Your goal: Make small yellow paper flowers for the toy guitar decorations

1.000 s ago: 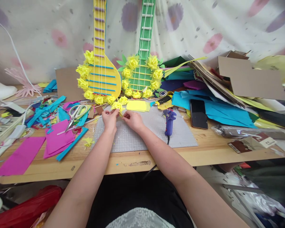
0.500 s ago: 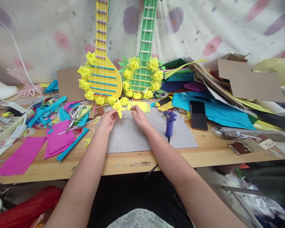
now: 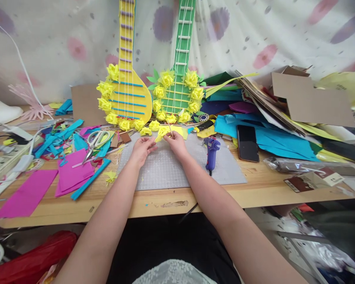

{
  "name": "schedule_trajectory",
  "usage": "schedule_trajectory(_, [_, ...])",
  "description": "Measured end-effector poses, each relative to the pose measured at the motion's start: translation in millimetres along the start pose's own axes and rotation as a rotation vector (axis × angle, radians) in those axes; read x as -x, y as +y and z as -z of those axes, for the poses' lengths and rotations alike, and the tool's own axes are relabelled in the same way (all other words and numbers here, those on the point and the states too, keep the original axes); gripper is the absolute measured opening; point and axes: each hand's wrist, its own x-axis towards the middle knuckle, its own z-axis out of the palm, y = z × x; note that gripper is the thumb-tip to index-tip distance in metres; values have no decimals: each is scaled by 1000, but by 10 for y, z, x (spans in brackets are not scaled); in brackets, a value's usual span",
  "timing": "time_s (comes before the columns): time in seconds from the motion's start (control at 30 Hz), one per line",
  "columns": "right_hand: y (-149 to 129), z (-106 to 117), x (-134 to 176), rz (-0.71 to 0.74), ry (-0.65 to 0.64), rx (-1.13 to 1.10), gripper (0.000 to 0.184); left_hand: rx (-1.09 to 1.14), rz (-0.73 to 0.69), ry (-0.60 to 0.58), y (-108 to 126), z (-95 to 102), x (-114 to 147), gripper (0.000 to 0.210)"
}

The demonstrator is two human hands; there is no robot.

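Bright, even light fills most of the frame; its source stays out of view. The pale curtain (image 3: 242,39) across the top looks whitish and slightly washed out, dimming toward the upper right corner. Shadows on the cutting mat (image 3: 162,173) at centre are faint and soft, while the space beneath the table (image 3: 263,189) falls darker. Small glints sit on the clear plastic packet (image 3: 307,165) at right and the crumpled silvery plastic (image 3: 328,252) at lower right. Wide-angle distortion stretches the forearms (image 3: 106,225) toward the bottom corners. The far right edge looks smeared, and fine detail around the fingertips at centre is soft.
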Motion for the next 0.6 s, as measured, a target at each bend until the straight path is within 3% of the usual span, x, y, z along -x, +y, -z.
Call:
schedule_trajectory(0.23, [-74, 32, 61, -96, -52, -210, 19, -136, -189, -3, -81, -26, 4, 27])
schedule_trajectory(0.6, [-56, 19, 41, -96, -98, -198, 21, -79, -100, 118, -31, -30, 3, 21])
